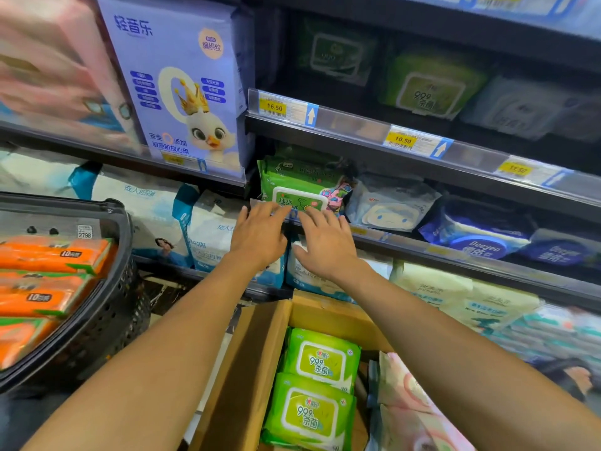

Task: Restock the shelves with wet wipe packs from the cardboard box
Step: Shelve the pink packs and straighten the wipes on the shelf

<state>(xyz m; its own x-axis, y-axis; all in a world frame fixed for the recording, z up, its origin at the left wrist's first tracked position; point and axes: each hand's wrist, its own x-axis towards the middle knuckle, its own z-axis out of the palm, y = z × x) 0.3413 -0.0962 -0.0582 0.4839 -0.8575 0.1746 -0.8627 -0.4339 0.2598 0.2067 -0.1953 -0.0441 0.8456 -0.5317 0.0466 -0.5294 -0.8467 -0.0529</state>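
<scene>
Nearest, the open cardboard box (253, 369) held two light-green wet wipe packs (320, 356), one behind the other. To its left stood a black basket (107, 320) of orange tissue packs (52, 255). Farther on, the left hand (258, 236) and right hand (325, 242) lay side by side, fingers straight and slightly spread. Their tips pressed the front of a darker green wet wipe pack (299, 187) on the middle shelf (406, 242).

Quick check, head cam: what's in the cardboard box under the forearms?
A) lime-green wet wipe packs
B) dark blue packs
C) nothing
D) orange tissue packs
A: two lime-green wet wipe packs lie in the cardboard box. The orange packs sit in the black basket.
</scene>
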